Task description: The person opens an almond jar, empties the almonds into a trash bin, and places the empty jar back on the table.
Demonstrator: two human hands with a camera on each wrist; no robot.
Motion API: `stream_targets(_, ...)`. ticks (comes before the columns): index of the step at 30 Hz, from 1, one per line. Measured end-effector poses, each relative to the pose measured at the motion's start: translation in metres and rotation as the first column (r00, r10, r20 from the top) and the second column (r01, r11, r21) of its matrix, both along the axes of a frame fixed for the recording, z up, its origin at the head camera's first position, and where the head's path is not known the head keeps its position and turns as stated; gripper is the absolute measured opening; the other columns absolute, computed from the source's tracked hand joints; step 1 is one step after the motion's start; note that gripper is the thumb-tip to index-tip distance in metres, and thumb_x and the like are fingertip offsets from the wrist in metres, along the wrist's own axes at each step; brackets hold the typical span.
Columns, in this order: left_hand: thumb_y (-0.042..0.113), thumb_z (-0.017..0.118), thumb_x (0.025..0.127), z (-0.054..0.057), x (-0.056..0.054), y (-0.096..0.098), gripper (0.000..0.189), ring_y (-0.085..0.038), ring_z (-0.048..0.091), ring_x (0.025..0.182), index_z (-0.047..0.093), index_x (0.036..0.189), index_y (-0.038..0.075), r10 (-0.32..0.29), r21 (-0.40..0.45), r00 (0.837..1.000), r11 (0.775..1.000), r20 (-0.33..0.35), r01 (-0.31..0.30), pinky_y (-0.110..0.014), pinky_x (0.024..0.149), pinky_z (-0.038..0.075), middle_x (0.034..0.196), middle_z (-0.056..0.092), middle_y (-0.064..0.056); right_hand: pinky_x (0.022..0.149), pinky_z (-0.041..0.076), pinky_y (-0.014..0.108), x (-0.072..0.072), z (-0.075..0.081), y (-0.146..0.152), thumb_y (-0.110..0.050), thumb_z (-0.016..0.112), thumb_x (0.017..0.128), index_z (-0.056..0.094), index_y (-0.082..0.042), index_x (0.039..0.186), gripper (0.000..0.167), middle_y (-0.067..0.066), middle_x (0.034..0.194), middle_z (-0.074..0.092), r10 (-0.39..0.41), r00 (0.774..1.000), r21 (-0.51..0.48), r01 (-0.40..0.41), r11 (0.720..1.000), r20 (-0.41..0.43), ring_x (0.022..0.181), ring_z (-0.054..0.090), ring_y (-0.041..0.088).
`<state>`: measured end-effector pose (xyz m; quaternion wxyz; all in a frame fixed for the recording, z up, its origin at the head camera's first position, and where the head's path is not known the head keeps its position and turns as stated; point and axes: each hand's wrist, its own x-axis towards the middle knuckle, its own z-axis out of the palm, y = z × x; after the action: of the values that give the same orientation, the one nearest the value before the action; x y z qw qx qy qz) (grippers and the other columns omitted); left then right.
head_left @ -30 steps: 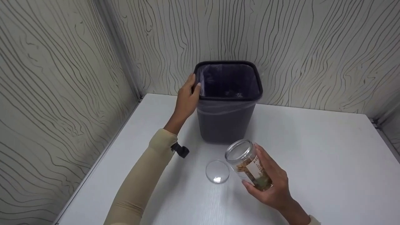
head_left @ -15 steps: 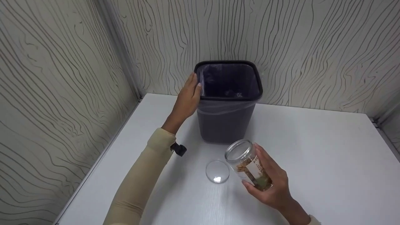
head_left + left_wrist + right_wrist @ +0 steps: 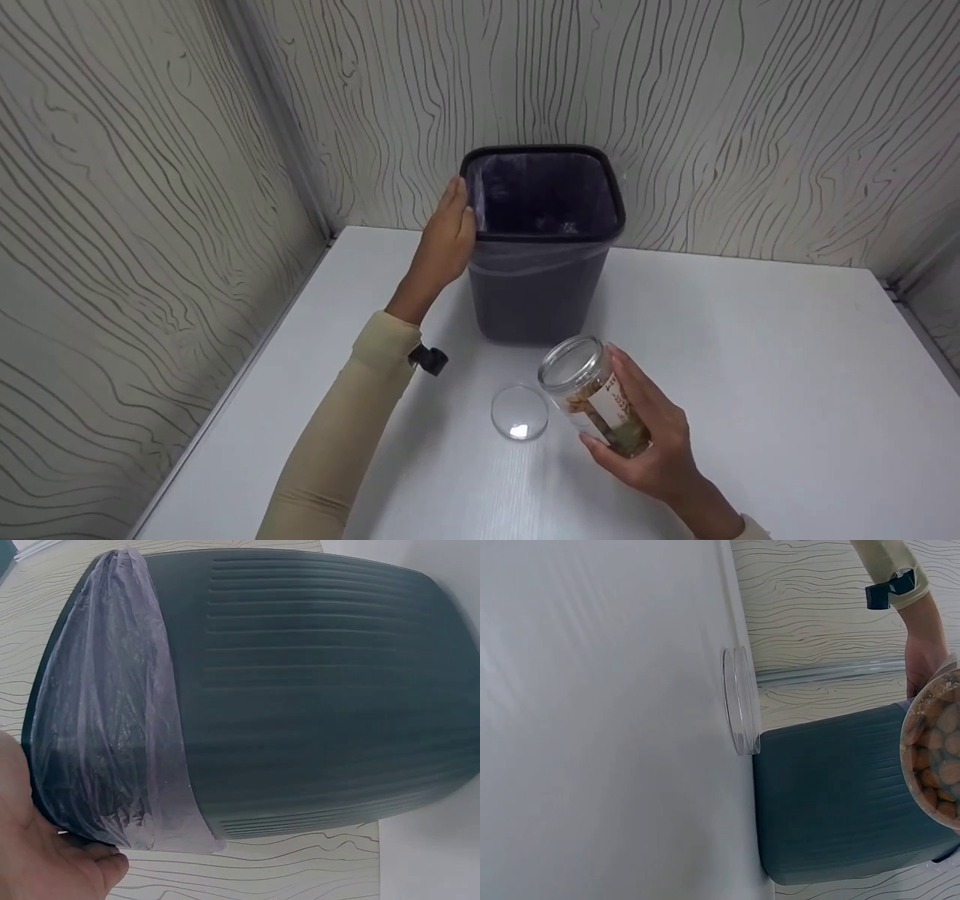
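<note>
My right hand (image 3: pixel 660 442) grips a clear glass jar (image 3: pixel 592 397) with a printed white label, its mouth tilted up toward the left. Brown nut-like pieces (image 3: pixel 937 750) show through the jar's base in the right wrist view. Lying on the table left of the jar is a clear round lid (image 3: pixel 519 414). A dark trash bin (image 3: pixel 536 300) stands behind it, lined with a thin translucent bag (image 3: pixel 112 712). My left hand (image 3: pixel 444 244) rests against the bin's left rim, fingers extended along it in the head view and loosely bent at the lower corner in the left wrist view.
The white table (image 3: pixel 750 375) carries the bin near its back edge. Wood-grain-patterned panels rise behind it, such as the back wall (image 3: pixel 675 112), and on the left side (image 3: pixel 135 225). A black strap-like device (image 3: pixel 429 358) sits at my left cuff.
My left thumb has drawn back from over the bin's rim and the fingers have straightened along its side. My right hand and the jar stay nearly still; the view has shifted slightly.
</note>
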<state>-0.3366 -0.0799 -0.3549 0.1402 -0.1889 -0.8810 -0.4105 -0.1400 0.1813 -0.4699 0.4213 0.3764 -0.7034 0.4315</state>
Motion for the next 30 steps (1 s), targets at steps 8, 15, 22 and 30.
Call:
stream_targets(8,0.020,0.029,0.110,0.002,0.002,0.002,0.054,-0.021,0.013,0.155,0.020,0.159,-0.002,0.001,0.010,1.000,1.000,-0.028,-0.001,-0.032,0.124,0.013,0.168,0.015,-0.014,0.111,0.042,0.029,-0.003,0.004,0.006,-0.031,0.083,0.083,0.051,0.023,0.131,0.079,0.043,0.132,0.052,-0.035,0.999,0.005,0.035,0.999,-0.019,0.134,0.054,0.032)
stream_targets(15,0.021,0.028,0.109,0.001,0.002,-0.001,0.055,-0.019,0.012,0.155,0.021,0.159,0.000,-0.010,0.024,0.999,1.000,-0.032,0.010,-0.032,0.124,0.013,0.168,0.014,-0.013,0.110,0.042,0.029,-0.007,0.013,0.010,-0.032,0.083,0.084,0.051,0.022,0.130,0.078,0.042,0.132,0.053,-0.037,0.998,0.000,0.037,0.999,-0.042,0.133,0.055,0.031)
stream_targets(22,0.018,0.028,0.109,0.000,-0.001,-0.004,0.055,-0.023,0.013,0.155,0.020,0.159,-0.001,-0.033,0.037,0.999,0.999,-0.032,0.034,-0.033,0.124,0.012,0.168,0.015,-0.014,0.110,0.042,0.029,-0.013,0.015,0.014,-0.036,0.082,0.084,0.052,0.021,0.130,0.079,0.040,0.131,0.055,-0.052,0.997,0.015,0.052,0.999,-0.059,0.132,0.056,0.029)
stream_targets(30,0.020,0.027,0.109,-0.002,-0.002,-0.006,0.055,-0.020,0.011,0.155,0.019,0.160,-0.001,-0.040,0.034,0.999,0.999,-0.011,0.040,-0.031,0.124,0.011,0.169,0.013,-0.013,0.110,0.042,0.029,-0.019,0.028,0.017,-0.037,0.081,0.085,0.053,0.021,0.129,0.077,0.040,0.131,0.056,-0.054,0.995,0.025,0.056,0.998,-0.082,0.131,0.057,0.031)
